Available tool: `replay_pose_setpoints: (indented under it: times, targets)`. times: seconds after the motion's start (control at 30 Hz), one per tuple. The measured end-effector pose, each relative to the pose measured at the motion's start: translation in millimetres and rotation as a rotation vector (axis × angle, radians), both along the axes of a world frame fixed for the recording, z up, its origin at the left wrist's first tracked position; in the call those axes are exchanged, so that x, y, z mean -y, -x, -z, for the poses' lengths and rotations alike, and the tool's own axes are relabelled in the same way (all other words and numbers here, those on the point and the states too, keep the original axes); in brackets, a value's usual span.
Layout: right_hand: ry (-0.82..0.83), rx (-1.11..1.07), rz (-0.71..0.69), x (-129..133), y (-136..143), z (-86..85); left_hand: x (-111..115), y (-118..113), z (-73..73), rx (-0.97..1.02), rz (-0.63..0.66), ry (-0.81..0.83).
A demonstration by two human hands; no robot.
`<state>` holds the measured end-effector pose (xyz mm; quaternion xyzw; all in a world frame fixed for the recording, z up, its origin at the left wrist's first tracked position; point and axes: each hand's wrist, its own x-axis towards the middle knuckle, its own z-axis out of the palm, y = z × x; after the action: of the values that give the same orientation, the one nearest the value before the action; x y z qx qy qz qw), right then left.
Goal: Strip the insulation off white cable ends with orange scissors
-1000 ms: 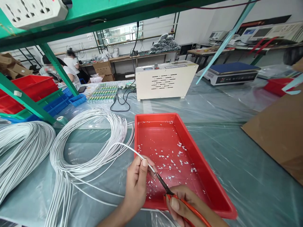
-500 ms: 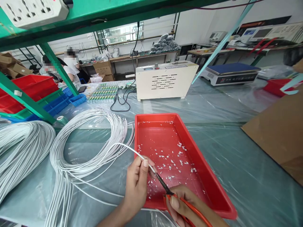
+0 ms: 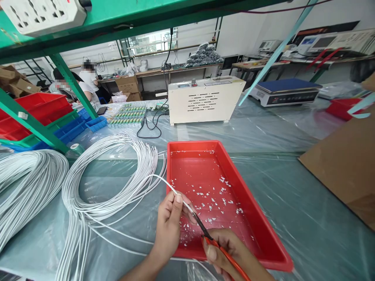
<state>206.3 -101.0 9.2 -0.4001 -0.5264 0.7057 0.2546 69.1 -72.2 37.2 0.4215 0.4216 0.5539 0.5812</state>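
My left hand (image 3: 171,222) pinches a white cable (image 3: 164,180) near its end, between thumb and fingers. The cable arcs over from a large coil of white cable (image 3: 76,181) on the left. My right hand (image 3: 227,251) grips red-handled pliers (image 3: 200,225) with narrow dark jaws, their tips at the cable's end; whether they bite on it is too small to tell. Both hands work above the near part of a red tray (image 3: 254,207). Small silvery-white scraps (image 3: 224,191) are scattered over the tray's floor.
At far left lies a second bundle of white cable (image 3: 32,175). Behind the tray stand a cream metal box (image 3: 203,101) and a scale (image 3: 285,91). Stacked bins (image 3: 38,113) and a green frame post (image 3: 73,86) are at left, cardboard (image 3: 345,164) at right. Two people sit farther back.
The handles of the pliers have come closer together in my right hand. My left hand and the cable's arc have shifted slightly.
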Motion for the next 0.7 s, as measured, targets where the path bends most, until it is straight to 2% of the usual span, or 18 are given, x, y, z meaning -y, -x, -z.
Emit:
replay_pose_setpoints:
  times: [0.1, 0.23, 0.43, 0.7]
  targets:
    - [-0.132, 0.038, 0.109, 0, 0, 3.1, 0, -1, 3.5, 0.068, 0.018, 0.043]
    - [-0.37, 0.096, 0.218, -3, -7, -0.8, 1, -1, 5.7, 0.125, 0.053, 0.108]
    - [-0.646, 0.379, 0.364, -5, -8, -6.3, 4, -3, 1.5, -0.117, -0.018, 0.045]
    - [-1.02, 0.365, 0.464, -5, -5, -4.6, 7, -3, 4.0, -0.282, -0.007, 0.007]
